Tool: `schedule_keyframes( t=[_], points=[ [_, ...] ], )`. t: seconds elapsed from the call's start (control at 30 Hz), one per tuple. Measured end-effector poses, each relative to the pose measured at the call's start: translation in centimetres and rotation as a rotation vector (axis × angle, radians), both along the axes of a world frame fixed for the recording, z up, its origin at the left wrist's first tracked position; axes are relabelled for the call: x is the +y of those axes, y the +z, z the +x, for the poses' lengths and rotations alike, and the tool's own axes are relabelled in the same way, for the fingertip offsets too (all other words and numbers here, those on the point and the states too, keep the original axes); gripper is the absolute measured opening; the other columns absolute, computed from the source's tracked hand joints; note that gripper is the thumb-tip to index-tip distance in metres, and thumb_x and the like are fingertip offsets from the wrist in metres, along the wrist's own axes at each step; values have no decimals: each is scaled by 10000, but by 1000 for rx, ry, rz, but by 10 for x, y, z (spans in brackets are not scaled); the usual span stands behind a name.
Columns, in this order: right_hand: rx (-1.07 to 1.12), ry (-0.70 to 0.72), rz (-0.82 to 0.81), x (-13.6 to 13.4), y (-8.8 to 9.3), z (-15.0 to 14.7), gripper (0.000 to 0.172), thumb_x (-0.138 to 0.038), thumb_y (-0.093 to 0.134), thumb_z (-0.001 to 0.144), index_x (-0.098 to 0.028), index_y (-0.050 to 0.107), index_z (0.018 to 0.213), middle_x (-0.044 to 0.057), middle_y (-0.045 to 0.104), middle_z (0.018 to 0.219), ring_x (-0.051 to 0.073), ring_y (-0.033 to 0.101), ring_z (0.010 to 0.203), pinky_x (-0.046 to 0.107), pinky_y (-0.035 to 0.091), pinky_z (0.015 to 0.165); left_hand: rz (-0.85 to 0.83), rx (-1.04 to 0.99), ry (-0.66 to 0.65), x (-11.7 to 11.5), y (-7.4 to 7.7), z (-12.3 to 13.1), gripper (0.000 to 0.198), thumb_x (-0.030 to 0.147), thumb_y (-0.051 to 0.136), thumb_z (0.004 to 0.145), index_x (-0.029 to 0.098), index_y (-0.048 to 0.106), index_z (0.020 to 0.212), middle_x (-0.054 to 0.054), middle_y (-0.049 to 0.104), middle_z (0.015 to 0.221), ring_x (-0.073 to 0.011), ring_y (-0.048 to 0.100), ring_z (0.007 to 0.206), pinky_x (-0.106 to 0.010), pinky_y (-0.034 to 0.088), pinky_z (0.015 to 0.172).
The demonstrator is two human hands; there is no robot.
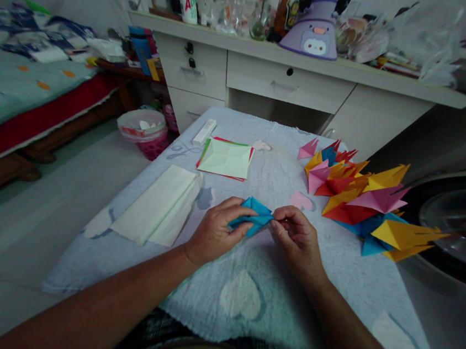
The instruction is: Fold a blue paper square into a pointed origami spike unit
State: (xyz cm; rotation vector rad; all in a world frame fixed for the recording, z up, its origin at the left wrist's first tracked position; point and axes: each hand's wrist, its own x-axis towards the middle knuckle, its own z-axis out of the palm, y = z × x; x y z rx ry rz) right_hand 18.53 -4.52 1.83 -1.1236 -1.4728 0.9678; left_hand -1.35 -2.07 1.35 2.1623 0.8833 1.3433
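Observation:
A partly folded piece of blue origami paper (255, 217) is held between both hands above the cloth-covered table (248, 265). My left hand (219, 226) grips its left side, fingers on top and thumb below. With thumb and forefinger, my right hand (298, 238) pinches the narrow right tip. Beyond the hands lies a stack of square paper sheets (226, 159), pale green on top with red and green edges showing. To the right stand several folded paper cranes (363, 199) in yellow, red, pink, orange and blue, clustered along the table edge.
A folded pale sheet (157, 202) lies at the left, with a small white box (204, 132) behind it. A white desk (288, 86) holding jars and bags stands at the back. A pink bin (149, 138) and a bed (24, 97) are left; a round-doored machine (457, 220) is right.

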Motion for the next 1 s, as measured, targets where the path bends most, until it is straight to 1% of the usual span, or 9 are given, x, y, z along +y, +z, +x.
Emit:
schedule_keyframes(
  t=[0.2, 0.33, 0.57, 0.73, 0.9, 0.97, 1.0],
  points=[
    [-40, 57, 86, -2, 2, 1, 29, -210, 592, 895, -223, 573, 877, 4, 547, 867, 139, 529, 779, 267, 432, 704, -52, -27, 20, 1, -1, -2, 194, 93, 673, 818, 207, 667, 974, 0, 623, 886, -120, 617, 846, -241, 502, 749],
    [-54, 54, 72, -2, 2, 1, 30, -211, 594, 894, -225, 570, 883, 2, 553, 860, 142, 534, 785, 270, 433, 709, -80, -25, 32, 1, 0, -2, 162, 101, 665, 822, 198, 668, 950, -4, 625, 881, -121, 617, 833, -244, 500, 743],
    [-70, 33, 40, -3, 1, 1, 66, -229, 617, 881, -239, 579, 934, -14, 574, 831, 137, 542, 755, 265, 436, 692, -64, -10, 37, 1, -2, -1, 156, 121, 654, 829, 203, 663, 962, -5, 632, 883, -125, 621, 843, -258, 516, 758],
    [-94, 25, 41, -3, 1, 1, 68, -232, 618, 881, -237, 586, 942, -15, 574, 824, 134, 537, 738, 264, 436, 683, -64, -2, 42, 0, -2, -1, 209, 123, 659, 830, 200, 662, 1025, -14, 656, 929, -128, 630, 883, -260, 525, 787],
    [-128, 24, 58, -2, 2, 0, 69, -230, 609, 884, -238, 582, 947, -16, 564, 812, 133, 525, 717, 271, 439, 680, -68, -3, 19, -1, -1, -2, 302, 108, 655, 836, 230, 642, 1112, -12, 681, 1006, -127, 637, 957, -267, 523, 856],
    [-149, 0, 97, -2, 1, 0, 119, -233, 620, 875, -244, 577, 986, -4, 565, 867, 145, 538, 765, 282, 451, 705, -73, -6, 15, -1, -1, -2, 313, 105, 653, 839, 238, 636, 1122, -12, 683, 1026, -128, 638, 971, -270, 521, 872],
    [-161, -15, 123, -1, 1, 0, 180, -243, 635, 865, -249, 571, 1034, 11, 568, 930, 158, 550, 824, 291, 459, 728, -78, -7, 12, -1, -1, -2, 319, 105, 649, 842, 242, 632, 1130, -13, 683, 1039, -130, 639, 979, -274, 519, 881]
  ],
)
